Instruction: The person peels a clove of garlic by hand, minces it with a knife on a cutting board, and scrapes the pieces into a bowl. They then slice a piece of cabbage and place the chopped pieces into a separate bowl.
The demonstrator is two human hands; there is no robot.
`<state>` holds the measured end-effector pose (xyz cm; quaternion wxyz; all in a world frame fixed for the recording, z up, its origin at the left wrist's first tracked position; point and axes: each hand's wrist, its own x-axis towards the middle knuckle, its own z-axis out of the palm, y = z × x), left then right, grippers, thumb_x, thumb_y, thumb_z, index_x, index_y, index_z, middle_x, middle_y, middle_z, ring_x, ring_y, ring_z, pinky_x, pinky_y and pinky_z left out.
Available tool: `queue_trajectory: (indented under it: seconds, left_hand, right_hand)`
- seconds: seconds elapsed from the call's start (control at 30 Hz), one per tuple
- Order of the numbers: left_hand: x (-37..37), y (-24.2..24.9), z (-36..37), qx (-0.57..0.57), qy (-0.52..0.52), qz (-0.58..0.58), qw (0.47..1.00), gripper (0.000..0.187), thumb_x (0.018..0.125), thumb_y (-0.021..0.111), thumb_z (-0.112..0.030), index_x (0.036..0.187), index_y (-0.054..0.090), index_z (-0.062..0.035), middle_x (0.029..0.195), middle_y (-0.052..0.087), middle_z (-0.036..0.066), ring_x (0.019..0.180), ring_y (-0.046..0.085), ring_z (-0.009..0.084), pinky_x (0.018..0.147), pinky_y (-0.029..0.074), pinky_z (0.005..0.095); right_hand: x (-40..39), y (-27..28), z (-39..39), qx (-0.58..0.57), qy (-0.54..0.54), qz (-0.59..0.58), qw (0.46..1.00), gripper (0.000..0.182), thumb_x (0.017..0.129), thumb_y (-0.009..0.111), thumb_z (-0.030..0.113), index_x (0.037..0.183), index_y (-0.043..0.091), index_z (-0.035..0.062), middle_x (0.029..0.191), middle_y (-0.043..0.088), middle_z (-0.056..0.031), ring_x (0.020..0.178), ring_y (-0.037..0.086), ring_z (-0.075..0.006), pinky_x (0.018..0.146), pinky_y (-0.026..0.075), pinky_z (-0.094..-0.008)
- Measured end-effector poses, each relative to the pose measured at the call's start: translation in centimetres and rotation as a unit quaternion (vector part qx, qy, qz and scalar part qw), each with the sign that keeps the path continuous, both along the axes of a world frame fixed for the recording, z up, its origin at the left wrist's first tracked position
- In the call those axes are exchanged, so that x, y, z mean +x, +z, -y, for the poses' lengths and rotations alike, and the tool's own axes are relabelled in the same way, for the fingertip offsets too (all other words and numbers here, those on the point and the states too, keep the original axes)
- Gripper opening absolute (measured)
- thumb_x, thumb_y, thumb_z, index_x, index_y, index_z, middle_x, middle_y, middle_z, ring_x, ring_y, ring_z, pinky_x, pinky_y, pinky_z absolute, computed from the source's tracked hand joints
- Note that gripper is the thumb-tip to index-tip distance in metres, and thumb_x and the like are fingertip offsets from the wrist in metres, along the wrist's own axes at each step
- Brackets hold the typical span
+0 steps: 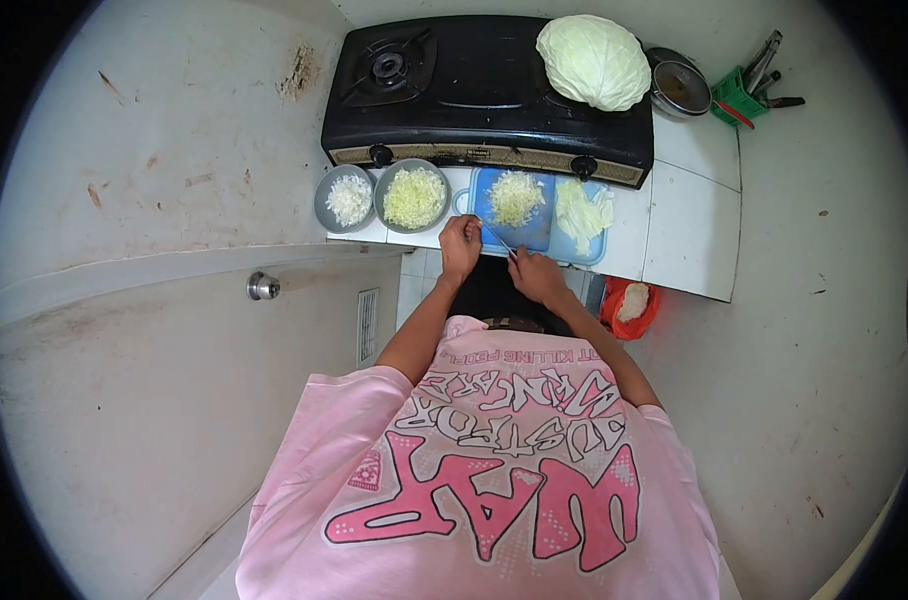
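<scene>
Head view: you have a knife (498,238) at the blue board (537,236).
A gray bowl of white bits (321,203) sits on the tabletop (629,235), then a bowl of green bits (392,170). Your left hand (461,243) is curled by the knife's tip; I can't tell if it pinches anything. A chopped pile (515,199) lies on the board. Your right hand (537,276) is wrapped around the knife's handle, with pale leaves (584,212) past it.
</scene>
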<state>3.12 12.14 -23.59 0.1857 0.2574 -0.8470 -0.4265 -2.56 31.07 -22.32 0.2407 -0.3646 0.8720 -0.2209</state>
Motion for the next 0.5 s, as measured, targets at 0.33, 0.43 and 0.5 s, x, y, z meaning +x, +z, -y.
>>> queue_trajectory:
  seconds: [0.33,0.43,0.5]
  left_hand:
    - [-0.2,-0.2,-0.1,0.006,0.006,0.000,1.000,0.011,0.088,0.062,0.004,0.092,0.072,0.0016,0.084,0.067,0.016,0.070,0.067,0.0233,0.067,0.054,0.0329]
    - [-0.3,-0.1,0.0,-0.013,0.001,0.020,1.000,0.010,0.088,0.063,0.004,0.092,0.071,0.0025,0.084,0.067,0.016,0.070,0.067,0.0240,0.068,0.055,0.0336]
    - [-0.2,-0.1,0.0,0.003,0.010,0.025,1.000,0.009,0.088,0.063,0.004,0.092,0.070,0.0027,0.083,0.068,0.016,0.071,0.068,0.0246,0.068,0.055,0.0342]
  right_hand:
    - [-0.4,-1.3,1.5,0.001,-0.004,0.002,1.000,0.033,0.100,0.055,0.030,0.104,0.058,-0.0031,0.074,0.068,-0.0266,0.069,0.069,-0.0466,0.066,0.057,-0.0568]
    - [-0.7,-2.1,1.6,-0.012,-0.002,-0.005,1.000,0.033,0.100,0.055,0.031,0.104,0.057,-0.0022,0.073,0.068,-0.0262,0.068,0.069,-0.0468,0.064,0.056,-0.0573]
    - [-0.6,-2.1,1.1,-0.013,-0.004,-0.003,1.000,0.033,0.100,0.055,0.031,0.104,0.057,-0.0023,0.073,0.068,-0.0264,0.068,0.069,-0.0468,0.064,0.056,-0.0572]
